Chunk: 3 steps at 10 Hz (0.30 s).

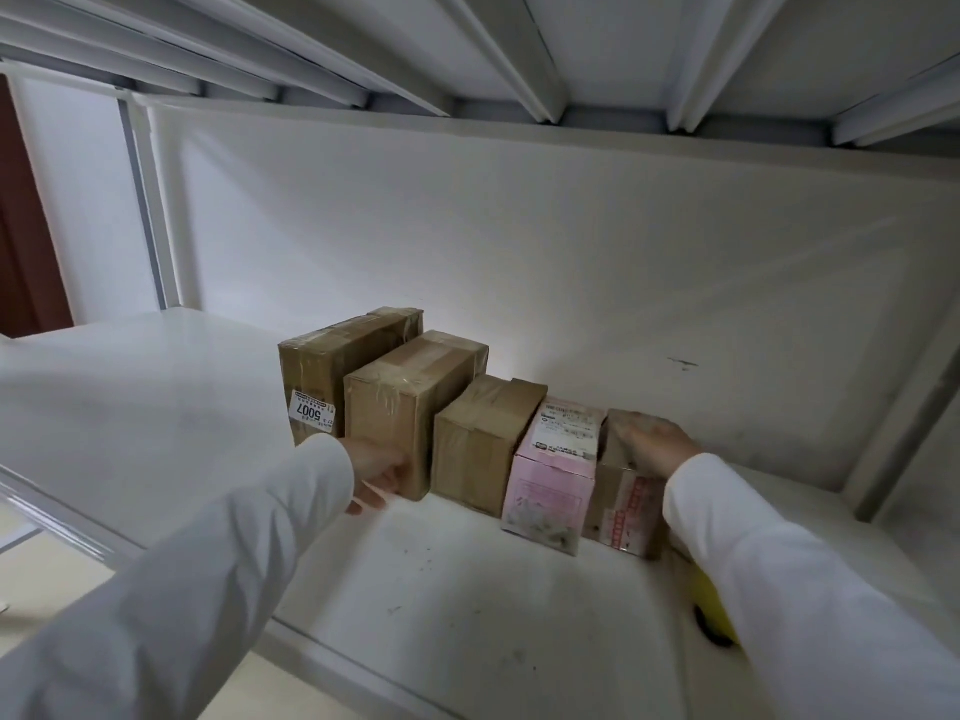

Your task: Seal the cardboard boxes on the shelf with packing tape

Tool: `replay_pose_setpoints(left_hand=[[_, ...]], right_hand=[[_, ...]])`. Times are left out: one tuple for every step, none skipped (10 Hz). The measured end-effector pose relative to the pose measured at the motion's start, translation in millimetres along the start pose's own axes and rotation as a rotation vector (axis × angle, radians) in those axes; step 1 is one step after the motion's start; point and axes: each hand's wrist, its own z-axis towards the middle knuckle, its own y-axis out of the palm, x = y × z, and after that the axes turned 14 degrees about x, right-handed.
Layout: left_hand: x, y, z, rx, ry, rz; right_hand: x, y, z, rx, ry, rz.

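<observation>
A white metal shelf [467, 589] fills the view, its surface scuffed and speckled with dark flecks just in front of the hands, with a white back panel [519, 241] beyond them and the ribbed underside of the next shelf level [597, 44] overhead. Far off to the left of the left hand a white upright post [156, 210] stands beside a dark red-brown door or panel [26, 226]. 5 boxes stand in a row, touching side by side, between and beyond the 2 hands. The tallest brown box [332, 366], with a white label reading 5007, is just beyond the left hand; the second brown box [405, 407] is next, with clear tape over its top. The left hand [379, 475], in a long white sleeve, has its fingers against that box's lower front face; how far they curl I cannot tell. A shorter brown box [483, 444] and a pink box [556, 485] with a printed label on top sit between the hands. The right hand [654, 441] rests flat, fingers extended and blurred, on top of the end box [623, 506], which has red print on its front. Under the right sleeve, nearer than the right hand, a yellow object [714, 610] with a dark hole shows partly; what it is cannot be made out.
</observation>
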Motion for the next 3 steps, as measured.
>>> replay_pose_setpoints(left_hand=[[8, 4, -10, 0.003, 0.053, 0.021], [8, 8, -16, -0.018, 0.046, 0.022], [3, 14, -20, -0.001, 0.065, 0.036]], right_hand=[[1, -8, -3, -0.045, 0.029, 0.018], [14, -17, -10, -0.091, 0.031, 0.003], [26, -21, -9, -0.025, 0.031, 0.020]])
